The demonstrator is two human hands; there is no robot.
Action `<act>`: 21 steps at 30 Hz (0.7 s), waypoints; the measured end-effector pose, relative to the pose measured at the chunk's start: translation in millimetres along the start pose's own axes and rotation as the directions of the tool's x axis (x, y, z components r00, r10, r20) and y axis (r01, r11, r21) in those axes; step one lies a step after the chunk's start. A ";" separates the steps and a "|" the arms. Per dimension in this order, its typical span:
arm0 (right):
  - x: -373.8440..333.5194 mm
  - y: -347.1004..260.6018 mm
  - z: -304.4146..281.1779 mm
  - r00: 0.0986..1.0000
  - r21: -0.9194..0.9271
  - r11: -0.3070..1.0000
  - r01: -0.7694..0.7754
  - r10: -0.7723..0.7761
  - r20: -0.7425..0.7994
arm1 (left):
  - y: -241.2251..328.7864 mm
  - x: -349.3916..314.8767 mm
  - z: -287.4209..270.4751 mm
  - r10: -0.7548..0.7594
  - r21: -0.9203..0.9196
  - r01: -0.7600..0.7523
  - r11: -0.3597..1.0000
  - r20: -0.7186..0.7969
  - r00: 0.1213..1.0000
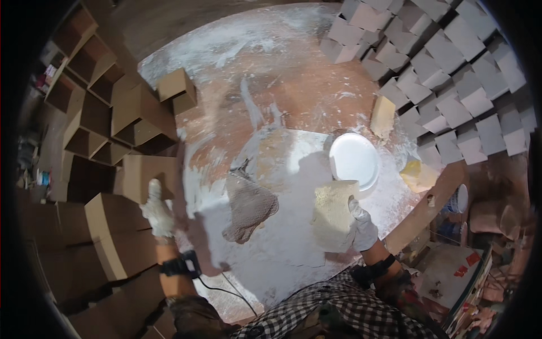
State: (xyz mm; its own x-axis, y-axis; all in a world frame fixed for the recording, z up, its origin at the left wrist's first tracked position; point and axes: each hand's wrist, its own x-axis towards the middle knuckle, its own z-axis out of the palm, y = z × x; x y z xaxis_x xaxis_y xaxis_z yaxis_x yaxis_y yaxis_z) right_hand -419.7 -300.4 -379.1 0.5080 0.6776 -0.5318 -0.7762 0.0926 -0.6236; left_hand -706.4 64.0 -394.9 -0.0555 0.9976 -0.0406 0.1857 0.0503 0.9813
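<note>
My right hand, in a white glove, grips a pale yellow sponge block by its right side, above the whitened worktable. At the left edge of the table my gloved left hand is closed on a brown cardboard box, its thumb up against the near face; the other fingers are partly hidden. Between my hands lies a crumpled, textured grey-brown cloth. Just beyond the sponge block stands a round white tub, with white inside it.
Open brown cardboard boxes are stacked at the left, and one box sits at the table's far left. Rows of whitened boxes rise at the right. Another sponge block and a yellow piece lie near them. A cable trails from my left wrist.
</note>
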 end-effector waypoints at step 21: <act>19.0 13.3 -22.5 0.923 -0.954 0.110 0.279 0.243 0.298 | -45.1 -320.2 18.7 -0.255 -0.401 0.608 0.686 0.649 0.716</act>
State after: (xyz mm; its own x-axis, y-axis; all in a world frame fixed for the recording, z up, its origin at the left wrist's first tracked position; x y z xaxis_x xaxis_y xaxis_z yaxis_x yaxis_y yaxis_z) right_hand -412.0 -302.7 -410.3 0.1688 0.8652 -0.4721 0.4126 -0.4971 -0.7634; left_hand -678.6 -256.8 -429.7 0.5499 0.7323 -0.4016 -0.2996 0.6218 0.7236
